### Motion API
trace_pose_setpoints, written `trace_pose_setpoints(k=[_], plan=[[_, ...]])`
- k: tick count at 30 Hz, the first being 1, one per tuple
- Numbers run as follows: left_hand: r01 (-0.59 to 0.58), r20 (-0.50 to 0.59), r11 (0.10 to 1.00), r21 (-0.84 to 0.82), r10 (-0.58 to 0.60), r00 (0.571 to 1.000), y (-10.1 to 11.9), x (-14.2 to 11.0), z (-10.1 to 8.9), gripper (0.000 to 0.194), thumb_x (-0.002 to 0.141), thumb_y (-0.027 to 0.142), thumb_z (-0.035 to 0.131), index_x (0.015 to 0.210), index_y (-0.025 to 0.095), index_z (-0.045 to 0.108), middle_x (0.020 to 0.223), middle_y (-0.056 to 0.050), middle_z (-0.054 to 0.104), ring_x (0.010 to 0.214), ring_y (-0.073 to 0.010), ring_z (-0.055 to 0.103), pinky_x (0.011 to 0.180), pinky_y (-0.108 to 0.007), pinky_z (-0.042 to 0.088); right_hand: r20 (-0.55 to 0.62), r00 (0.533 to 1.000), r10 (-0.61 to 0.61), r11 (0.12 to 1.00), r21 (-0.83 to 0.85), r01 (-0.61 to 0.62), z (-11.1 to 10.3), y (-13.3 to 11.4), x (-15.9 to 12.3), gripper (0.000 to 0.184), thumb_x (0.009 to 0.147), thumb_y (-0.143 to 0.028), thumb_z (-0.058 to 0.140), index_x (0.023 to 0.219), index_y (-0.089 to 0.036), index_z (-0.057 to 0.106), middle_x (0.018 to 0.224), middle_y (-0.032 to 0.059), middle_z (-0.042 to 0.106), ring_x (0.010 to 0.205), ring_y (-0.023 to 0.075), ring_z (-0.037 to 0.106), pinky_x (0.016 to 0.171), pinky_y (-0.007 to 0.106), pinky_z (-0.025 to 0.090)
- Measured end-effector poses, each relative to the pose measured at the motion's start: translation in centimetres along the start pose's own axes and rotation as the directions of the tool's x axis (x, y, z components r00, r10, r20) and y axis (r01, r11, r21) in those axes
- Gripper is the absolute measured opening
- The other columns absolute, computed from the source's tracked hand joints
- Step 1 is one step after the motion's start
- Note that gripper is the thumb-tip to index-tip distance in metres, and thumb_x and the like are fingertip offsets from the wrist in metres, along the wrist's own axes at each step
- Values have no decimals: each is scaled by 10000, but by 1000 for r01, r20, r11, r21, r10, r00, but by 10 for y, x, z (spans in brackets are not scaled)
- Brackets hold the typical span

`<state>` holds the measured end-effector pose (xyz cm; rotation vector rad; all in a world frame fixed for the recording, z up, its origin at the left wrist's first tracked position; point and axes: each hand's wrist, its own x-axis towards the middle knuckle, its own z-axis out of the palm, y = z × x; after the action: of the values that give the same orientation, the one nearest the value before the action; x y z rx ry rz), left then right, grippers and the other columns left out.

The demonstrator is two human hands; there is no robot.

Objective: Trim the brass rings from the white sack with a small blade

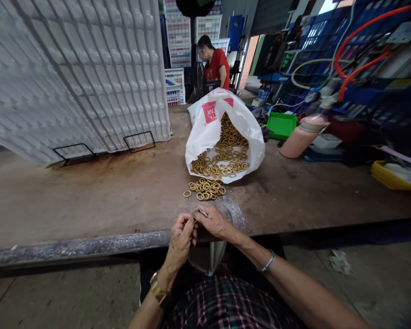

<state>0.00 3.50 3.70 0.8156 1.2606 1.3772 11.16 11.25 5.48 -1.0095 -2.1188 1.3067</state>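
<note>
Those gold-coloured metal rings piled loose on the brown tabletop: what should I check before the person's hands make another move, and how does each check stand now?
1. Loose gold-coloured metal rings near the hands: ok, just beyond them on the brown tabletop.
2. White plastic bag with red print open towards the person: ok, more rings show inside.
3. All rings inside the bag: not ok, the loose pile lies before its mouth.
4. Right hand holding its slim metallic piece: ok.
5. Left hand gripping a ring: cannot tell, its fingers hide it.
6. Pink bottle away from the hands: ok, off to the right.
</note>
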Motion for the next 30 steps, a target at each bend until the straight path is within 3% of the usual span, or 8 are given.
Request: trace_pose_setpoints(k=[5, 14, 20, 24, 30], plan=[[2, 1, 1000, -24, -2, 1000, -1, 2, 0, 298, 793, 458, 540, 746, 172, 470, 606, 58, 474, 426, -39, 398, 366, -147, 343, 24, 999, 49, 996, 78, -51, 0, -1, 2, 249, 813, -315, 414, 626, -162, 475, 567, -43, 450, 552, 89, 409, 519, 205, 301], [10, 15, 1000, -28, -9, 1000, -1, 0, -1, 287, 798, 450, 540, 757, 173, 475, 618, 54, 483, 435, -41, 405, 374, -149, 348, -20, 998, 63, 997, 41, -62, 2, 1, 3, 277, 825, -312, 384, 592, -173, 437, 551, -41, 443, 548, 92, 412, 526, 209, 298], [16, -15, 998, -64, -17, 1000, -4, 1, -1, 310, 768, 469, 571, 776, 179, 460, 631, 52, 492, 432, -44, 412, 374, -151, 350, -101, 995, 15, 969, -245, -40, 2, 8, 1, 248, 840, -253, 355, 650, -171, 491, 599, -10, 510, 570, 106, 449, 538, 214, 292], [4, -13, 998, -67, -5, 1000, -3, 1, -1, 315, 774, 476, 560, 778, 177, 461, 613, 53, 488, 429, -44, 409, 380, -152, 341, 27, 999, -33, 852, -522, 42, 1, 9, -7, 170, 769, -171, 415, 807, -177, 581, 713, 33, 625, 619, 135, 513, 566, 236, 287], [-3, -21, 996, -84, 1, 1000, -3, 0, -1, 306, 781, 472, 551, 795, 179, 463, 590, 58, 481, 431, -50, 409, 385, -155, 345, 91, 995, 45, 766, -643, 24, -1, 1, -11, 279, 716, -121, 406, 909, -175, 600, 838, 59, 663, 726, 158, 575, 599, 241, 299]])
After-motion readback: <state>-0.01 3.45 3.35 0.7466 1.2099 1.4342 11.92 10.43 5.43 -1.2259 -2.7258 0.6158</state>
